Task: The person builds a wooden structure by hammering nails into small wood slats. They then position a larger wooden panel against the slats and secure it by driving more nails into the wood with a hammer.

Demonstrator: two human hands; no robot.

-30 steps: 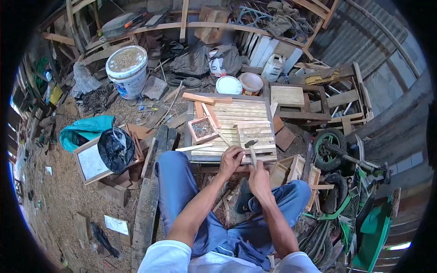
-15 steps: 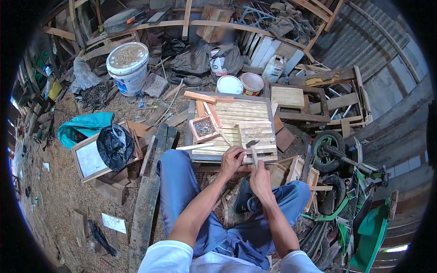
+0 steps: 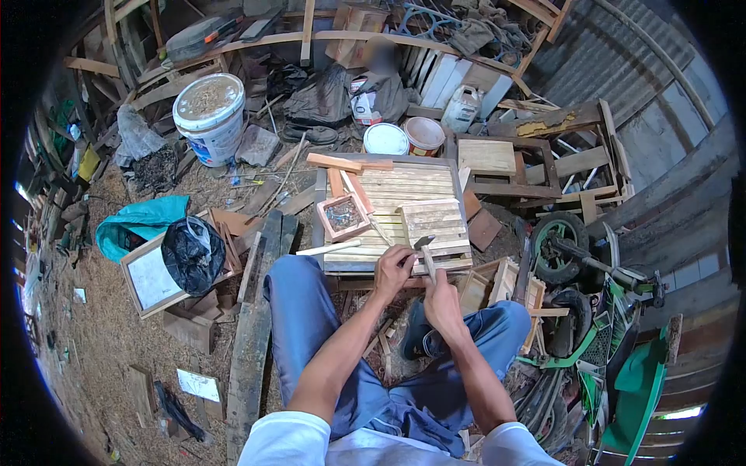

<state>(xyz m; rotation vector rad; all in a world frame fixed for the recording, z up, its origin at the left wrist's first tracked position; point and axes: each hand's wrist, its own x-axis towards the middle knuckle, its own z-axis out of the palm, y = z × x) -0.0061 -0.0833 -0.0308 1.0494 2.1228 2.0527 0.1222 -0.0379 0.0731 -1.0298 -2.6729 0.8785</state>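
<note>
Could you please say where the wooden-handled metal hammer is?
In the head view, the hammer is in the right hand, right of the left hand, near the slatted wooden tabletop.

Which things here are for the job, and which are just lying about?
Likely for the job:
hammer, in the right hand
slatted wooden piece, by the left hand
slatted work surface
open wooden box

Likely just lying about:
white bucket
black plastic bag
green bike

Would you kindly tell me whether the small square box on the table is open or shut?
Open: the box is uncovered, with small loose pieces showing inside.
</note>
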